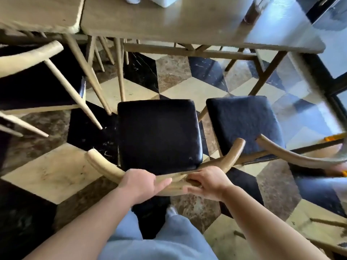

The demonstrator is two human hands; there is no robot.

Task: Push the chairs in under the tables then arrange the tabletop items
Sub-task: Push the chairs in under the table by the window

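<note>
Standing well short of the table (187, 29), the middle chair (159, 136) has its black seat fully out on the checkered floor (48, 171); not yet pushed in. Right-hand chair (242, 124) just beside it, also out. Left chair (35, 79) sits partly under the neighbouring table (37, 14). Curved backrest (105, 164) of the middle chair held by both hands: left hand (140, 184) wrapped over the rail, thumb stretched along it; right hand (208, 182) laid on the rail, fingers curled over the top. Tabletop items (163, 0) at the far edge, cropped, unidentifiable, untouched. Judgement: early stage, chairs first, arranging still to come.
</note>
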